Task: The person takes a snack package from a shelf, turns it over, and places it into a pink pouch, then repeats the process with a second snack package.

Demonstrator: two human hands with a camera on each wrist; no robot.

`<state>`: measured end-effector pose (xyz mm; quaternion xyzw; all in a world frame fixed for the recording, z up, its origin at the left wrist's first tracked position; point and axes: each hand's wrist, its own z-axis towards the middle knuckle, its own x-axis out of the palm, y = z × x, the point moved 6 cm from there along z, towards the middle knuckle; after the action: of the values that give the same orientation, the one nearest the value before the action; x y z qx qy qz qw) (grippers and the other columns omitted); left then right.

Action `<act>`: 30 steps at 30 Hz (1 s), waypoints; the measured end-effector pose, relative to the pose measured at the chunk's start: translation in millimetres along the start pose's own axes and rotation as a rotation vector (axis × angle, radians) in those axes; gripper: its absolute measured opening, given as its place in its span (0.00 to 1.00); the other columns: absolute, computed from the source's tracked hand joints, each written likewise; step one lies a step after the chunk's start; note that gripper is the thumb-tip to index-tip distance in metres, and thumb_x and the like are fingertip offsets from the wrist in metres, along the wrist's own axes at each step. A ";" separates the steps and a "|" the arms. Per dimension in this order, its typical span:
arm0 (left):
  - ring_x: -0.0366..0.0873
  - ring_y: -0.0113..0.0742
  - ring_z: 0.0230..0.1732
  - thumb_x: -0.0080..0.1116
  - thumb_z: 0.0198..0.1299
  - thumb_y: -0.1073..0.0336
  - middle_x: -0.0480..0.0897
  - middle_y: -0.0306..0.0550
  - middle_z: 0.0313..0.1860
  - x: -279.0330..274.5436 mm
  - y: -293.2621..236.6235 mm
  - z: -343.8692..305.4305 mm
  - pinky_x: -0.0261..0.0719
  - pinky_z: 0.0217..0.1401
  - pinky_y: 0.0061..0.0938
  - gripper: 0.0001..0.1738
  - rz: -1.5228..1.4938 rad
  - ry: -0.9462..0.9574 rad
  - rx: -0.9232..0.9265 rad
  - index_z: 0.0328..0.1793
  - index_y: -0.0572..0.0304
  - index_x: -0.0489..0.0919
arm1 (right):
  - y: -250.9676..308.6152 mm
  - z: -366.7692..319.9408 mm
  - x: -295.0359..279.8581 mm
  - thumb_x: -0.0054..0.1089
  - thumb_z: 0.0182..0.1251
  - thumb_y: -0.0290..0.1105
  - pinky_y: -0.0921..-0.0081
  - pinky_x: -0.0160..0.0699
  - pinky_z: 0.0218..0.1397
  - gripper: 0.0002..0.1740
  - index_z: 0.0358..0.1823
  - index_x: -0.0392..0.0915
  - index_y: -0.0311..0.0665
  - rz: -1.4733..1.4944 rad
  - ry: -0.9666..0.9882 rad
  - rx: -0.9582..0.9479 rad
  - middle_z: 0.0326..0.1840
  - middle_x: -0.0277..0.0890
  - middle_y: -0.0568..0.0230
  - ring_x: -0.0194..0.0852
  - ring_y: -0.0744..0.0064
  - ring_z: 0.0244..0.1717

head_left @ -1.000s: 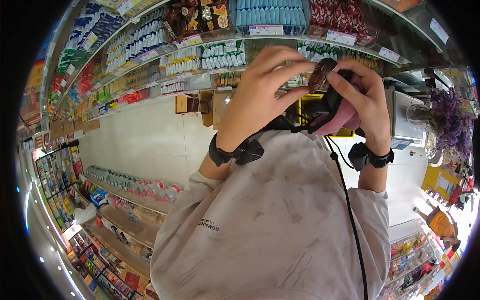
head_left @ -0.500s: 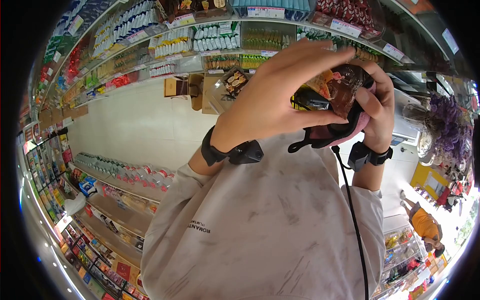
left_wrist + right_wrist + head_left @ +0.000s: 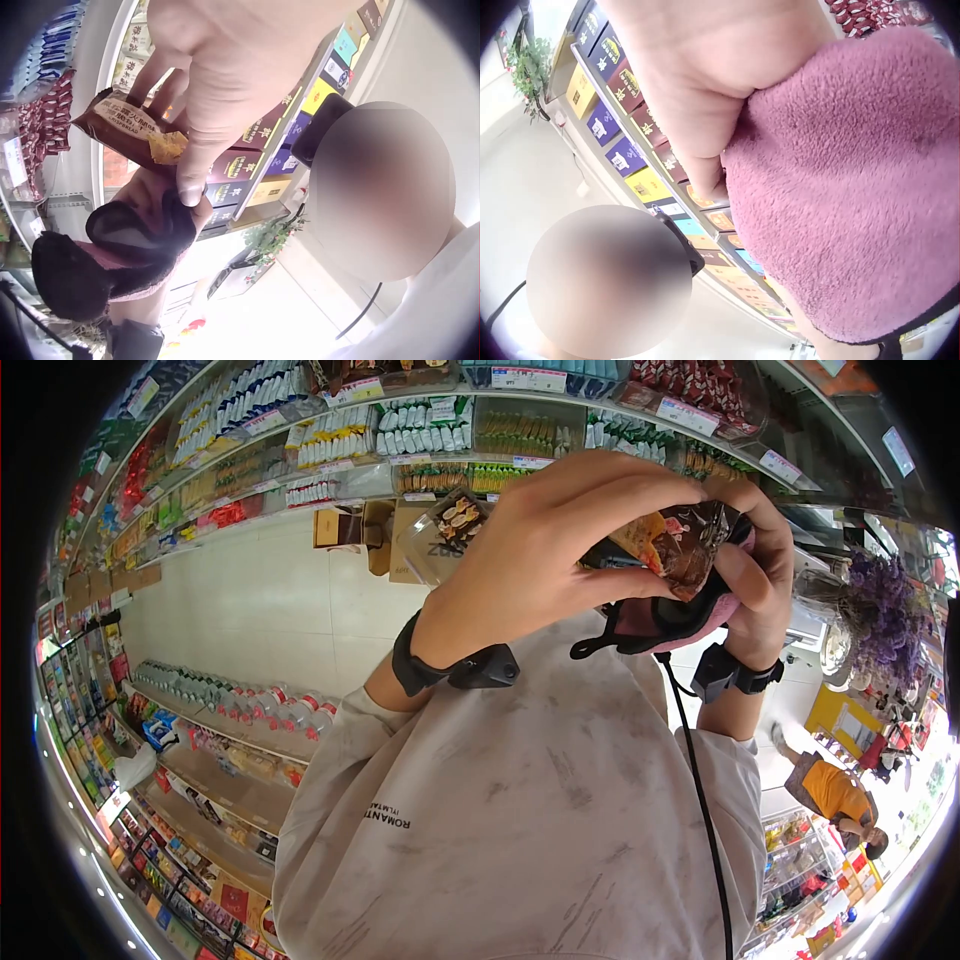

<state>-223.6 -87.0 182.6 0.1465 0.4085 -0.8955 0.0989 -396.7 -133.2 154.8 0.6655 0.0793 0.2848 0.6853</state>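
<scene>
A brown snack packet (image 3: 690, 545) with a printed picture lies between the two hands in the head view. My left hand (image 3: 560, 545) holds it, fingers along its far edge and thumb below; the left wrist view shows the same packet (image 3: 124, 131) between the left fingers and thumb. My right hand (image 3: 760, 575) grips a pink fuzzy pouch (image 3: 715, 635) with black lining, its thumb bent near the packet's right end. In the right wrist view the pouch's plush side (image 3: 847, 187) covers much of the picture, hiding most right fingers.
Shelves of wrapped snacks (image 3: 425, 430) run across the far side. A clear tub (image 3: 430, 545) and cardboard boxes (image 3: 340, 528) stand left of the hands. Bottles (image 3: 260, 705) line a lower-left shelf. Dried purple flowers (image 3: 885, 610) are at right, with a person in orange (image 3: 835, 790) beyond.
The packet has come into fuller view and the pouch has turned. My left fingers have lowered and closed round the packet. The shelves have shifted slightly in the head view.
</scene>
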 end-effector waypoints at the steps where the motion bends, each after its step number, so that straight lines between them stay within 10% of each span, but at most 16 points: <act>1: 0.86 0.47 0.51 0.83 0.37 0.69 0.86 0.51 0.53 0.3 0.1 -0.6 0.84 0.54 0.34 0.36 -0.006 0.005 -0.010 0.58 0.63 0.84 | 1.3 -0.1 1.2 0.60 0.58 0.22 0.83 0.71 0.47 0.10 0.43 0.76 0.31 -0.002 -0.006 -0.011 0.42 0.75 0.69 0.72 0.83 0.41; 30: 0.81 0.46 0.61 0.82 0.44 0.67 0.78 0.56 0.60 6.3 1.4 -3.6 0.82 0.66 0.36 0.38 -0.247 0.101 -0.055 0.63 0.72 0.77 | 10.3 1.2 8.0 0.62 0.52 0.27 0.83 0.67 0.44 0.12 0.39 0.75 0.33 -0.001 0.109 -0.003 0.39 0.73 0.68 0.70 0.81 0.39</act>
<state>-228.4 -85.5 177.2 0.1373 0.4523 -0.8808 -0.0291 -392.4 -130.7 166.9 0.6482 0.1162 0.3204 0.6810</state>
